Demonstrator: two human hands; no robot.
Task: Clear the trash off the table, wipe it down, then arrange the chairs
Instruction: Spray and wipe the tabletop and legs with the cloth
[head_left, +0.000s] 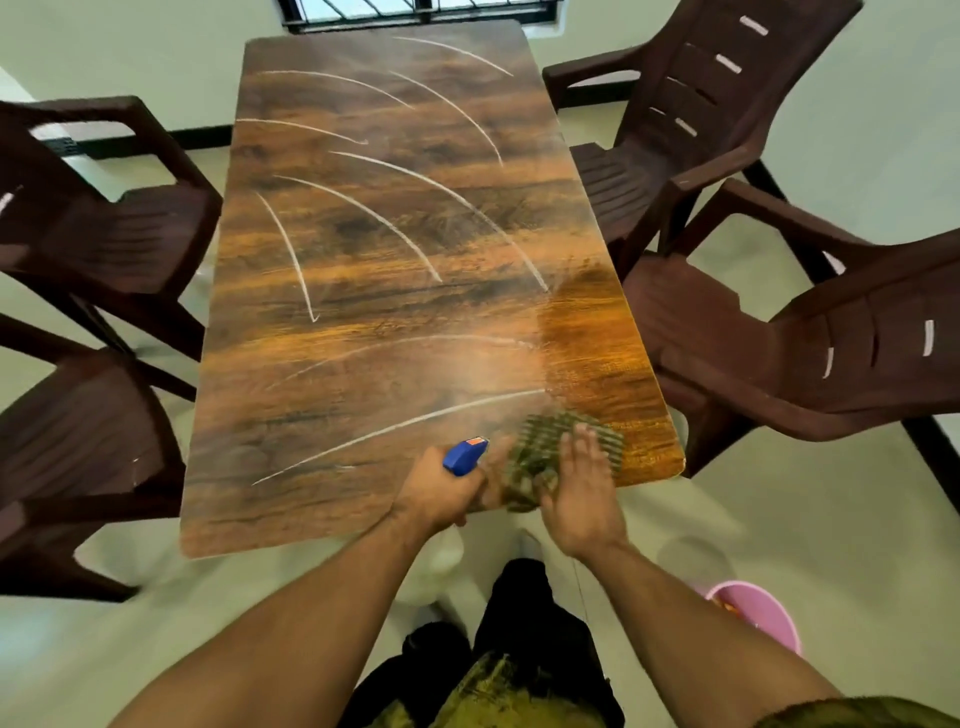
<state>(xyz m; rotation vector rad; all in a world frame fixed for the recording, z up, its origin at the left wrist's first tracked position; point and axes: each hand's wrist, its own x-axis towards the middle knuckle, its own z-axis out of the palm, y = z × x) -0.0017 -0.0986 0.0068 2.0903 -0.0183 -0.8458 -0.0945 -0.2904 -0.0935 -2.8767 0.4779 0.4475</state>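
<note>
Through the head camera I start at the left, where the far left chair and the near left chair stand pulled away from the table and angled to it, which I judge leaves room to work along the edge. Both are dark brown moulded plastic with ribbed seats. The table is a long rectangle with rounded corners, its glossy top printed in orange-brown wood grain and crossed by curved white streaks (wet or chalky, I cannot tell which). No trash shows on it, so I take the wiping stage to be in hand. At the near edge the left hand has its fingers curled tight round the neck of a spray bottle, whose blue trigger head points out over the table, ready to wet more of it. Just beside it the right hand lies flat, fingers straight and spread, pressing a green checked cloth onto the near right corner, where the top looks clearer. The cloth is soft and bunched under the palm. Further right, the far right chair and near right chair sit askew with slotted backs, and a pink bucket stands on the floor.
</note>
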